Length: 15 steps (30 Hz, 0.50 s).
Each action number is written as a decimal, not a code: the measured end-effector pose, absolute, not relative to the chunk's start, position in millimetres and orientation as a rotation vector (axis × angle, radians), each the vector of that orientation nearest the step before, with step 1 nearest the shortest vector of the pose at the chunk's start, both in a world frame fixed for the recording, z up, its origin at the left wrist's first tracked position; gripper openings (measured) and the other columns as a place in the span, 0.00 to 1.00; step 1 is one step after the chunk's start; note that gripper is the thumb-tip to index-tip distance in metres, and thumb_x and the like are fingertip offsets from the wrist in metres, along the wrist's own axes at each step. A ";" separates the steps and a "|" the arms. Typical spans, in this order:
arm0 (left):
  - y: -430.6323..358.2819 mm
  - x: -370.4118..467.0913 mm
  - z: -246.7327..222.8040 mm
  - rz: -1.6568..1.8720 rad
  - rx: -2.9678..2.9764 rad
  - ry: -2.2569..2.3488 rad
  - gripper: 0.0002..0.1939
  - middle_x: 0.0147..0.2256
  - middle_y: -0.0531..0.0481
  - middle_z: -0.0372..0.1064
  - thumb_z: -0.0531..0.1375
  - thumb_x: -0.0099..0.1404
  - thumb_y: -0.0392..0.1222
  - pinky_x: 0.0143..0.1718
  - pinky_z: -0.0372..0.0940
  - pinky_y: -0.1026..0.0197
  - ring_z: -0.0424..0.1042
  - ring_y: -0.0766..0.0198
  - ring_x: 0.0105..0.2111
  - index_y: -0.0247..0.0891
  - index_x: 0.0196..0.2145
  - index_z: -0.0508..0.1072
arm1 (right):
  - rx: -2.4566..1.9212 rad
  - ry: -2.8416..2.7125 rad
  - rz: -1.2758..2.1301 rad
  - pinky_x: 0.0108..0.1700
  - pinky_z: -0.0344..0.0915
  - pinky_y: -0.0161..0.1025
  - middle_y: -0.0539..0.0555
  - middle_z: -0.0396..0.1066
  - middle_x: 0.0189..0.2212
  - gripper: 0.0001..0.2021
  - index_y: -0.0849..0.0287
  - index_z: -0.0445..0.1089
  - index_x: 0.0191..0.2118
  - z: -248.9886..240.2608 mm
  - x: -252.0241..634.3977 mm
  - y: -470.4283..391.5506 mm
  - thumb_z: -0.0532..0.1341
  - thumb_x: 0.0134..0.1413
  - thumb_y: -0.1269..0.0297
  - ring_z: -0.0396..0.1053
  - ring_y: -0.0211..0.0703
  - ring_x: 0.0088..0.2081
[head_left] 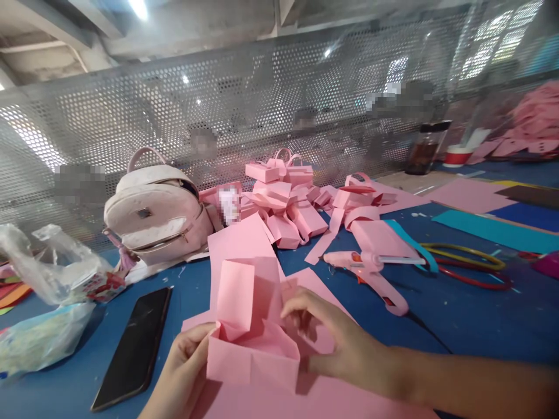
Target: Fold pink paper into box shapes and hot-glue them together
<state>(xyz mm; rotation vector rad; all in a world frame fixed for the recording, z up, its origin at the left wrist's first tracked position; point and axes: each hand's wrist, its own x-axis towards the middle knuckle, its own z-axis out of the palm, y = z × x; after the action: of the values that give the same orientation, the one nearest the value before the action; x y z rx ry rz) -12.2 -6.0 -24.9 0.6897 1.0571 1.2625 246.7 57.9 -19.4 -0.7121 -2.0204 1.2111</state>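
Note:
A pink paper box point(253, 364) stands open at the top, with one long flap point(237, 294) raised at its back. My left hand point(186, 361) pinches the box's left corner between thumb and fingers. Beside the right end of the box is my right hand point(336, 331), its fingers bent and apart from the thumb, holding nothing I can see. The thumb tip is close to the box's right edge; whether it touches cannot be made out. Beneath lie flat pink paper sheets point(314, 398). A pink glue gun point(371, 273) rests to the right.
A blue table point(471, 326) holds a phone point(133, 349), plastic bags point(48, 334) and a pale backpack point(161, 209). Folded pink paper boxes point(283, 203) are heaped behind. Rightward are coloured rings point(467, 259), a turquoise sheet point(493, 230), a dark bottle point(423, 151) and a red-and-white cup point(457, 156).

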 end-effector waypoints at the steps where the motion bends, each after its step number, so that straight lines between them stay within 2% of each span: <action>1: -5.6 -12.5 -25.4 1.232 0.701 1.059 0.18 0.26 0.47 0.76 0.76 0.52 0.53 0.31 0.66 0.65 0.71 0.64 0.26 0.34 0.29 0.84 | -0.669 -2.083 1.080 0.45 0.67 0.38 0.53 0.69 0.45 0.24 0.51 0.69 0.53 -18.5 248.6 57.0 0.72 0.50 0.67 0.68 0.43 0.43; 3: -5.1 -14.2 -27.1 1.173 0.716 1.058 0.19 0.25 0.46 0.76 0.75 0.53 0.54 0.31 0.65 0.64 0.71 0.63 0.25 0.33 0.29 0.83 | -0.580 -2.231 0.837 0.55 0.64 0.46 0.57 0.66 0.52 0.28 0.47 0.67 0.59 -15.4 252.0 56.4 0.72 0.55 0.59 0.65 0.50 0.54; 4: -5.1 -15.2 -27.9 1.153 0.715 1.058 0.19 0.25 0.45 0.76 0.75 0.53 0.54 0.31 0.65 0.64 0.72 0.63 0.25 0.33 0.29 0.83 | -0.540 -2.306 0.737 0.59 0.61 0.50 0.58 0.65 0.55 0.27 0.47 0.67 0.59 -13.2 253.3 56.8 0.72 0.55 0.55 0.62 0.53 0.58; 6: -5.4 -16.5 -28.8 1.138 0.712 1.063 0.19 0.26 0.45 0.77 0.76 0.52 0.53 0.32 0.65 0.64 0.72 0.62 0.25 0.33 0.29 0.83 | -0.452 -2.449 0.608 0.63 0.54 0.54 0.58 0.67 0.56 0.21 0.49 0.72 0.52 -8.0 254.9 58.5 0.71 0.56 0.49 0.60 0.56 0.61; 9: -6.2 -16.5 -28.4 1.133 0.730 1.072 0.19 0.24 0.47 0.74 0.76 0.53 0.53 0.29 0.61 0.67 0.69 0.65 0.24 0.32 0.27 0.81 | -0.295 -2.613 0.586 0.65 0.49 0.54 0.54 0.74 0.51 0.09 0.52 0.74 0.41 1.1 255.1 60.8 0.65 0.65 0.53 0.66 0.51 0.57; 12: -5.7 -16.8 -28.3 1.106 0.781 1.054 0.21 0.22 0.49 0.71 0.75 0.55 0.53 0.26 0.56 0.69 0.65 0.69 0.21 0.30 0.25 0.79 | -0.213 -2.715 0.505 0.65 0.45 0.54 0.52 0.77 0.49 0.08 0.52 0.73 0.39 10.3 253.6 59.6 0.60 0.69 0.57 0.69 0.49 0.54; 15: -3.8 -18.0 -29.2 1.060 0.797 1.002 0.19 0.23 0.49 0.70 0.73 0.57 0.52 0.27 0.57 0.68 0.65 0.69 0.22 0.30 0.27 0.78 | -0.110 -2.770 0.310 0.66 0.41 0.52 0.51 0.77 0.52 0.09 0.53 0.73 0.39 15.1 249.7 55.3 0.58 0.71 0.60 0.67 0.48 0.56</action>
<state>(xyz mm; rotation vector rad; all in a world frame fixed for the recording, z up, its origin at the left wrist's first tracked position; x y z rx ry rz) -18.0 -3.8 -29.2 0.7969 1.0024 1.0598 249.7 55.3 15.1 -0.1102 -2.7703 0.3105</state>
